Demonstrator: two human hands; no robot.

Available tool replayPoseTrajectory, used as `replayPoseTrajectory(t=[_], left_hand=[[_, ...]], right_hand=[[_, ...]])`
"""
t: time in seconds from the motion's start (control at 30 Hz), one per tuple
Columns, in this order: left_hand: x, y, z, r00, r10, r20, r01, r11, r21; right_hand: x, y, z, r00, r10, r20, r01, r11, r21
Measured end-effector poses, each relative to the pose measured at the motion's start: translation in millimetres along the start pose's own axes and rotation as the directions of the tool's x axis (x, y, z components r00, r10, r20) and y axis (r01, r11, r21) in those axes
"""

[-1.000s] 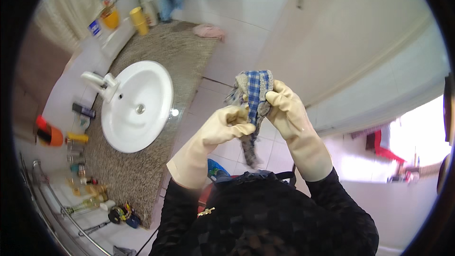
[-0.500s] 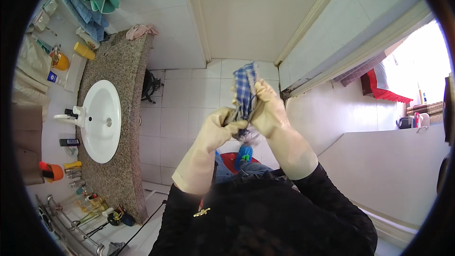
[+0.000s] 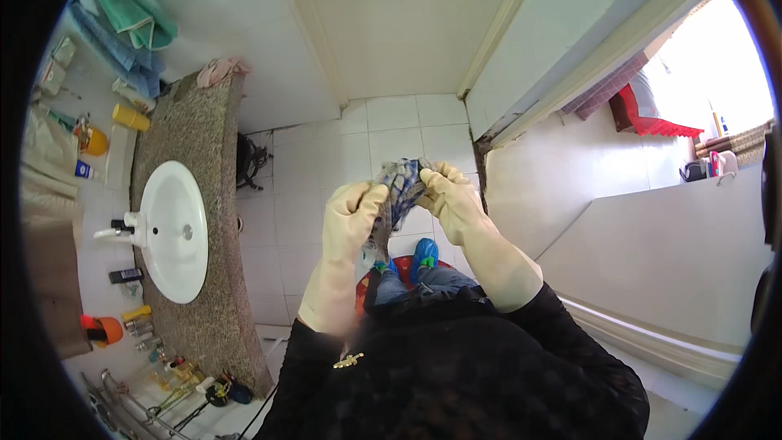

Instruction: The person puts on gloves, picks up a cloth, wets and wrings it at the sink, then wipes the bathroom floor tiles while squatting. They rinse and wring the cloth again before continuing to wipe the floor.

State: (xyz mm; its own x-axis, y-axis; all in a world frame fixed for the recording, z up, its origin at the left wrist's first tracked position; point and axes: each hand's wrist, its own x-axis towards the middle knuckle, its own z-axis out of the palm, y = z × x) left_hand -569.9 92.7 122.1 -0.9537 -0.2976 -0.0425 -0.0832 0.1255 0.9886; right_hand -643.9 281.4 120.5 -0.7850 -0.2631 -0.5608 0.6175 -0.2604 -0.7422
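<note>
Both of my hands wear long cream rubber gloves. Between them hangs a crumpled blue-and-white checked cloth (image 3: 401,183) with a greyish, worn-looking part that drops down beside the left glove. My left hand (image 3: 352,210) pinches its left edge, fingers closed. On the other side my right hand (image 3: 450,195) grips the upper right corner between thumb and fingers. The cloth is held in the air, above the tiled floor and in front of my feet in blue shoe covers (image 3: 424,254).
At left, a speckled stone counter (image 3: 224,277) carries a white oval sink (image 3: 175,257) with a faucet, a yellow cup (image 3: 130,117) and a pink cloth (image 3: 221,72). Towels (image 3: 134,16) hang above. A pale door (image 3: 415,24) stands ahead; white panelling (image 3: 652,269) lies right. Under my feet is something red.
The cloth has come down and been spread between my hands, no longer bunched upright. My hands have moved apart, the left one away from the right. The view has shifted slightly.
</note>
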Motion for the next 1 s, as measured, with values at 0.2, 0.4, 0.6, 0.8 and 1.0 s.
replayPoseTrajectory(t=[0.2,0.4,0.6,0.8,1.0], left_hand=[[-17,-54,-56,0.962,-0.271,0.032,0.186,0.569,-0.801],[-8,-6,-31,0.991,0.136,-0.008,-0.137,0.99,-0.045],[20,4,-21,0.913,-0.29,0.288,0.372,0.882,-0.29],[14,-75,-53,0.965,-0.226,0.135,0.2,0.293,-0.935],[4,-129,-86,0.958,-0.272,0.091,0.243,0.604,-0.759]], right_hand=[[-3,13,26,0.984,-0.176,0.035,0.163,0.958,0.236],[-9,8,36,0.98,-0.167,0.112,0.181,0.974,-0.133],[5,13,31,0.95,-0.279,0.137,0.309,0.893,-0.326],[-13,-23,37,0.947,-0.311,-0.077,0.26,0.886,-0.384],[24,21,-13,0.974,-0.095,-0.205,-0.027,0.851,-0.524]])
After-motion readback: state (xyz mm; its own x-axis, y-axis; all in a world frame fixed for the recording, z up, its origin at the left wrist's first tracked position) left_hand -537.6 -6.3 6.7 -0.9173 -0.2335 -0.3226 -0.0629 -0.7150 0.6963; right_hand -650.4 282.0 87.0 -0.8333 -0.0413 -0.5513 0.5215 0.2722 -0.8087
